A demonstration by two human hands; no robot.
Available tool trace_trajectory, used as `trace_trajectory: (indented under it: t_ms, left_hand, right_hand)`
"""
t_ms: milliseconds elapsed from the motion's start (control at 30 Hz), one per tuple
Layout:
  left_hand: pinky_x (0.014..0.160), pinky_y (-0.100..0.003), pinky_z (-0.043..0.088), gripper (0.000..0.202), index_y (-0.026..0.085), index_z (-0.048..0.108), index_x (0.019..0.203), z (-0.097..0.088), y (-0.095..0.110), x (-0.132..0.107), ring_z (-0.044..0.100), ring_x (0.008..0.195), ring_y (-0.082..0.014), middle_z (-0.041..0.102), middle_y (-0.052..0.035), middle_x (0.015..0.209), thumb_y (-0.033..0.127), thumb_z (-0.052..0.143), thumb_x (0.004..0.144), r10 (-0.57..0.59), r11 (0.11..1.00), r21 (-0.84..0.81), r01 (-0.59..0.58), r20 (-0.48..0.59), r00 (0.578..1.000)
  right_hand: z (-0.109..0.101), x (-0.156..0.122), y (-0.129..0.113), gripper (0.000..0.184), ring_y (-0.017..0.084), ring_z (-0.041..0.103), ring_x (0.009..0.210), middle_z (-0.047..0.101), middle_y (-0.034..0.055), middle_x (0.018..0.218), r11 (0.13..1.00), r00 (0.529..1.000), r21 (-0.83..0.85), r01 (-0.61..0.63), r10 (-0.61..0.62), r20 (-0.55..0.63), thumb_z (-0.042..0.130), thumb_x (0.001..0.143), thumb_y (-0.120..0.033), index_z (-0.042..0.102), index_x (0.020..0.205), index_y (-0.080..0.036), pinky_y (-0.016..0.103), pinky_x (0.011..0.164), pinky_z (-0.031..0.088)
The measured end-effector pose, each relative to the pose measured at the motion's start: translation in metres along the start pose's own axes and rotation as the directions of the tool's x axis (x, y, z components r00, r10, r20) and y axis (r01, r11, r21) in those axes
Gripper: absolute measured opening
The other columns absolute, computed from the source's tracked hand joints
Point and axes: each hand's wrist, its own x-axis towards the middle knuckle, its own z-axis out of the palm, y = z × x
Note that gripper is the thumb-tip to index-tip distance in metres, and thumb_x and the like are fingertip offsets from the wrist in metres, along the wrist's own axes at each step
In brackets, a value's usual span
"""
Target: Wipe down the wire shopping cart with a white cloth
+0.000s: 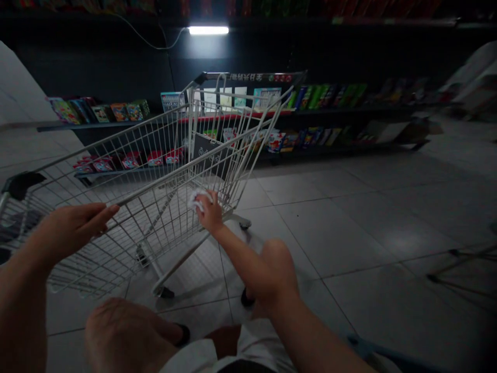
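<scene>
A white wire shopping cart (155, 171) stands in front of me, angled away to the upper left, with its front end toward the shelves. My right hand (209, 211) is shut on a crumpled white cloth (199, 199), pressing it against the top rail of the cart's near side. My left hand (73, 225) lies flat and holds nothing, its fingertips at the same side rail further left. The cart's near end runs out of view at the left edge. My knees (275, 264) rise below both arms.
Low black shelves (310, 111) with boxed goods run behind the cart, under a lit tube lamp (208, 30). Grey floor tiles (341, 228) spread to the right, where thin dark metal legs (458, 269) stand at the edge.
</scene>
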Motion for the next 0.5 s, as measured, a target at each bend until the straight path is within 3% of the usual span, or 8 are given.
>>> trace_trajectory:
  t_ms: [100, 167, 267, 367, 433, 500]
  left_hand:
    - [0.081, -0.034, 0.048, 0.057, 0.020, 0.067, 0.110, -0.011, 0.014, 0.003, 0.067, 0.099, -0.0275, 0.073, -0.0100, 0.112, 0.057, 0.028, 0.094, 0.013, 1.000, 0.001, -0.013, -0.049, 0.999]
    - [0.087, -0.040, 0.049, 0.064, 0.017, 0.055, 0.132, -0.020, 0.037, 0.011, 0.064, 0.110, -0.0317, 0.063, -0.0159, 0.132, 0.060, 0.028, 0.093, 0.068, 0.997, 0.030, -0.064, -0.153, 0.986]
    - [0.093, -0.043, 0.047, 0.068, 0.016, 0.053, 0.134, -0.028, 0.083, 0.037, 0.060, 0.117, -0.0334, 0.057, -0.0171, 0.138, 0.063, 0.029, 0.092, 0.279, 0.960, 0.049, -0.274, -0.165, 0.946]
    - [0.084, -0.036, 0.049, 0.060, 0.018, 0.060, 0.120, -0.025, 0.122, 0.069, 0.066, 0.101, -0.0276, 0.068, -0.0133, 0.118, 0.062, 0.031, 0.091, 0.414, 0.910, -0.002, -0.415, -0.071, 0.908]
    - [0.076, -0.033, 0.048, 0.054, 0.018, 0.061, 0.107, -0.019, 0.134, 0.084, 0.066, 0.088, -0.0233, 0.071, -0.0109, 0.099, 0.058, 0.028, 0.092, 0.447, 0.892, -0.065, -0.447, -0.012, 0.894]
    - [0.073, -0.031, 0.047, 0.050, 0.020, 0.060, 0.100, -0.013, 0.137, 0.091, 0.065, 0.081, -0.0204, 0.070, -0.0085, 0.089, 0.054, 0.024, 0.094, 0.452, 0.886, -0.119, -0.448, 0.003, 0.892]
  right_hand:
    - [0.021, -0.069, 0.014, 0.036, 0.018, 0.063, 0.108, 0.048, 0.0105, 0.139, 0.998, 0.947, -0.056, 0.009, 0.010, 0.322, 0.060, 0.086, -0.017, 0.063, 0.122, -0.025, 0.031, 0.087, 0.060]
    - [0.023, -0.089, 0.018, 0.043, 0.013, 0.066, 0.096, 0.048, 0.0077, 0.142, 0.997, 0.917, -0.066, 0.024, 0.004, 0.399, 0.059, 0.085, -0.012, 0.061, 0.125, -0.028, 0.026, 0.080, 0.060]
    - [0.013, -0.071, 0.016, 0.042, 0.017, 0.065, 0.103, 0.048, 0.0099, 0.141, 0.996, 0.953, -0.066, 0.064, -0.042, 0.299, 0.058, 0.086, -0.014, 0.062, 0.126, -0.027, 0.031, 0.087, 0.060]
    - [0.002, -0.030, 0.016, 0.037, 0.026, 0.054, 0.128, 0.050, 0.0148, 0.138, 0.995, 0.996, -0.067, 0.069, -0.066, 0.055, 0.061, 0.089, -0.027, 0.062, 0.126, -0.022, 0.040, 0.105, 0.053]
    - [-0.001, -0.011, 0.020, 0.037, 0.028, 0.049, 0.134, 0.051, 0.0156, 0.135, 0.995, 0.997, -0.079, 0.053, -0.056, -0.045, 0.062, 0.089, -0.034, 0.063, 0.124, -0.021, 0.044, 0.111, 0.048]
    - [0.001, -0.010, 0.025, 0.036, 0.028, 0.052, 0.131, 0.054, 0.0153, 0.133, 0.994, 0.998, -0.102, 0.050, -0.054, -0.039, 0.063, 0.090, -0.038, 0.064, 0.122, -0.020, 0.045, 0.109, 0.049]
